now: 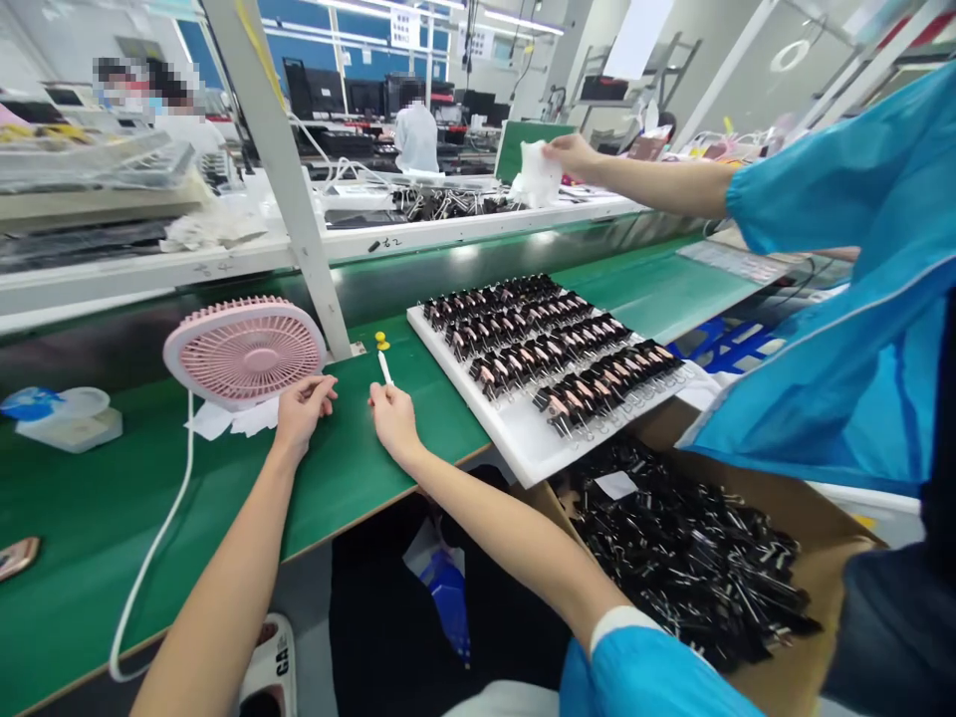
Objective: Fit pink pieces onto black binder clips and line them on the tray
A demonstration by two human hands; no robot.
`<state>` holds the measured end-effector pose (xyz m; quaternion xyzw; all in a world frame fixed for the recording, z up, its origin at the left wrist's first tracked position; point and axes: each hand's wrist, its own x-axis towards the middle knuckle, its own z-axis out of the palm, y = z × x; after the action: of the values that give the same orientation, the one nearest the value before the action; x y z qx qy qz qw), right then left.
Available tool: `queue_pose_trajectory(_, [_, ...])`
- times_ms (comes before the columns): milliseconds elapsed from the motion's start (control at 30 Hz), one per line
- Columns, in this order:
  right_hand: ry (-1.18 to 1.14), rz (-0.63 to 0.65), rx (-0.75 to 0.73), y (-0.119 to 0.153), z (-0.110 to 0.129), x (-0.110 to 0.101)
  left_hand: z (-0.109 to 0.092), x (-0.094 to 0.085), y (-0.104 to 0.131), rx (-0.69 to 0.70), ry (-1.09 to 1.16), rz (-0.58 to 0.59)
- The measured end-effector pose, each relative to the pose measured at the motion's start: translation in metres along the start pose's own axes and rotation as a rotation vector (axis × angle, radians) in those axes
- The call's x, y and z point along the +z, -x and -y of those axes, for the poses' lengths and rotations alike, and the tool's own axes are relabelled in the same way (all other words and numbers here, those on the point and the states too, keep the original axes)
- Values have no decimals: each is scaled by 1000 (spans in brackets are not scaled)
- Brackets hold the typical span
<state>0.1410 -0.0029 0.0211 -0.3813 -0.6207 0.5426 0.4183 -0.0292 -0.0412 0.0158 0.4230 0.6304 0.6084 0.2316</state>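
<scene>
My right hand (393,420) rests at the green table's front edge, its fingers closed on a slim white pen-like stick (384,368) that points up and away from me. Just beyond the stick's tip lies a small yellow piece (381,342). To the left, my left hand (303,413) hovers close to the table with curled fingers pressed together; whatever they may hold is too small to make out. Right behind it stands a pink fan (254,354) with white paper (250,418) under it.
A white board (448,373) carries rows of black binder clips (597,383) gripping pinkish pieces. Below it, a cardboard box (814,583) holds many loose black clips. A co-worker's hand (575,157) lifts a white bag-like thing (538,177). A plastic tub (71,428) and phone (16,558) lie left.
</scene>
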Motion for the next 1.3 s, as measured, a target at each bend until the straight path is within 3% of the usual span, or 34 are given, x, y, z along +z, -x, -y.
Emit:
queue_pose_trajectory(100, [-27,-104,-47,-29,-12,20,1,1,2,4,-11,7])
queue_pose_trajectory(333, [203,23,-242,-60,-19,38,12,7,4,-13,-76,63])
queue_pose_trajectory(600, [380,-3,-366,-97,-23,45,13,22,-7,-2,-103,88])
queue_pose_trajectory(800, [227,-129,-339,-105,-30,43,13,46,-28,34,-57,104])
queue_pose_trajectory(1133, [-89,35,-151,-115,-35,36,5,43,-25,6,-69,256])
queue_pose_trajectory(1200, [-74,59,-130,-115,-35,36,5,43,-22,13,-66,235])
queue_pose_trajectory(1300, [-24,63,-116,-111,-35,38,5,44,-18,77,-84,107])
